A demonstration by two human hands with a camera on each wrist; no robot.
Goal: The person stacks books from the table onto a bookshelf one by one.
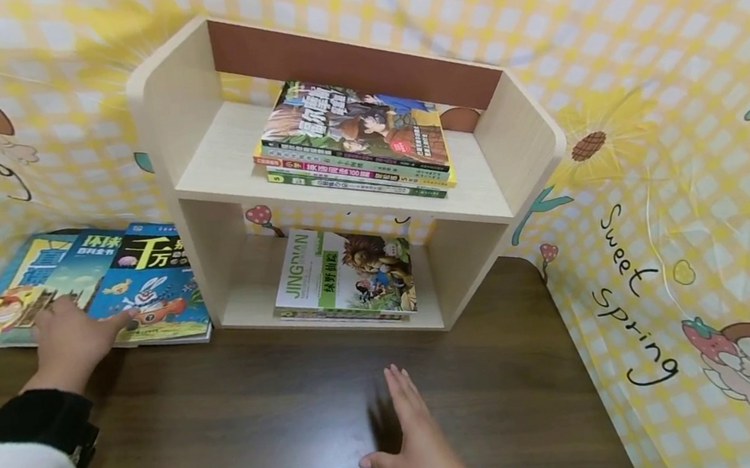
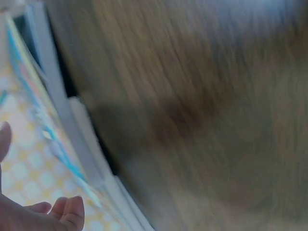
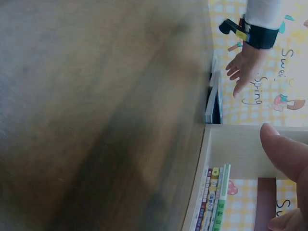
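Left hand [image 1: 70, 338]: fingers flat, resting on the books [image 1: 147, 288]; you are sliding one clear before gripping. Right hand [image 1: 424, 442]: spread wide, hovering over the tabletop [image 1: 243, 415], holding nothing.

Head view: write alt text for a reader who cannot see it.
A person's left hand rests on picture books lying beside a small wooden shelf unit on a dark table, while the right hand hovers open. Books are stacked on both shelves, against yellow checked cloth.
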